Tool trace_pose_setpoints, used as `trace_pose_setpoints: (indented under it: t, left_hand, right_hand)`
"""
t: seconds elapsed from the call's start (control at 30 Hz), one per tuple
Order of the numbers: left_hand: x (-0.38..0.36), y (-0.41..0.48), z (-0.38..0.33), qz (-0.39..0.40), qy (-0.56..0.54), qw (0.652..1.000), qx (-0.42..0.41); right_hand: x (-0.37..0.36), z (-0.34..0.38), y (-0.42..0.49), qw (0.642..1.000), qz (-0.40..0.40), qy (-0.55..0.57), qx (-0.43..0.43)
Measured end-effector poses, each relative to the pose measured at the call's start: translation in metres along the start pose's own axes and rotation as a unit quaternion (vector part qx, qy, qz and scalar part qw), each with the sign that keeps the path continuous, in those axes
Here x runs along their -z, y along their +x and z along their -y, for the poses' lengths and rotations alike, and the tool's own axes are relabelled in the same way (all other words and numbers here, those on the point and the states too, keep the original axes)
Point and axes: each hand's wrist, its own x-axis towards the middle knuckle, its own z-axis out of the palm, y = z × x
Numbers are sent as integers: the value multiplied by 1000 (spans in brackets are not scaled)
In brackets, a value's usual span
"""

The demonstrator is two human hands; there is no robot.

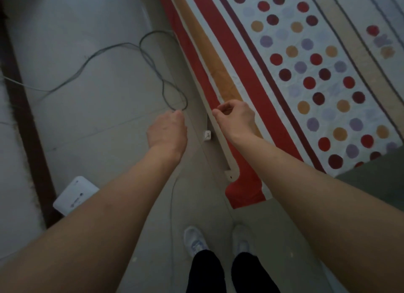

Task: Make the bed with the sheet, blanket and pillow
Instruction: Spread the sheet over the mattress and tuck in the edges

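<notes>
Left hand is hanging relaxed over the floor, fingers drooping, nothing showing in it. Right hand is hovering at the sheet's long edge with fingers curled and thumb near the forefinger; I cannot tell whether any cloth is caught. Closest in, white shoes are standing on bare tile just beside the sheet's red corner, which is drooping past the pale bed rail. A white box is lying to the left by a dark strip. A small white plug is sitting against the rail. Farther out, a grey cable is looping across the walkway. The dotted, striped sheet is lying spread flat over the bed.
</notes>
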Motion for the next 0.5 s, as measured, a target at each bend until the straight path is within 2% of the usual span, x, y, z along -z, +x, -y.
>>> trace_pose_setpoints:
  t: [0.13, 0.3, 0.5]
  left_hand:
    - [31, 32, 0, -18, 8, 1000, -16]
    - [107, 91, -19, -82, 62, 991, -85]
    - [261, 150, -73, -151, 88, 973, -153]
  right_hand:
    - [7, 26, 20, 1000, -16, 5, 14]
    - [47, 79, 54, 997, -34, -2, 64]
    - [154, 164, 115, 990, -87, 14, 109]
